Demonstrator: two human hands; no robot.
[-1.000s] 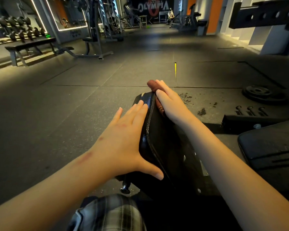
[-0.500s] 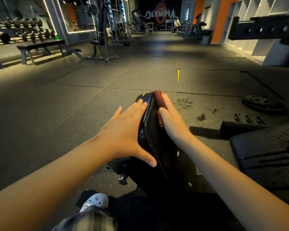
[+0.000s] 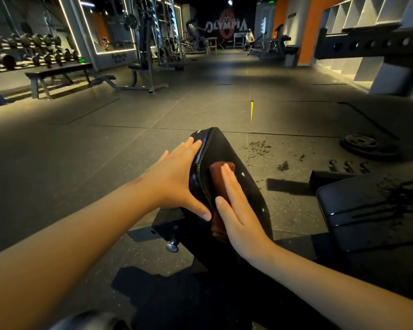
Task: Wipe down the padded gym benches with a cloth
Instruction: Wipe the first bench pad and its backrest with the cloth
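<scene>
On black padded bench [image 3: 224, 144], flat right hand [image 3: 236, 210] presses brown cloth [image 3: 216, 177]; flat left hand [image 3: 174, 177] braces edge. Mid-wipe; next stroke probably needs steady pressure.

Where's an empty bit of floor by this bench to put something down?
The floor left of the left hand is bare. Right of the upright pad it's crowded: dark crumbs, a weight plate and another bench pad.

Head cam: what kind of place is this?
A gym, almost certainly: a dumbbell rack at far left, a loose weight plate at right, and the padded bench up close.
</scene>
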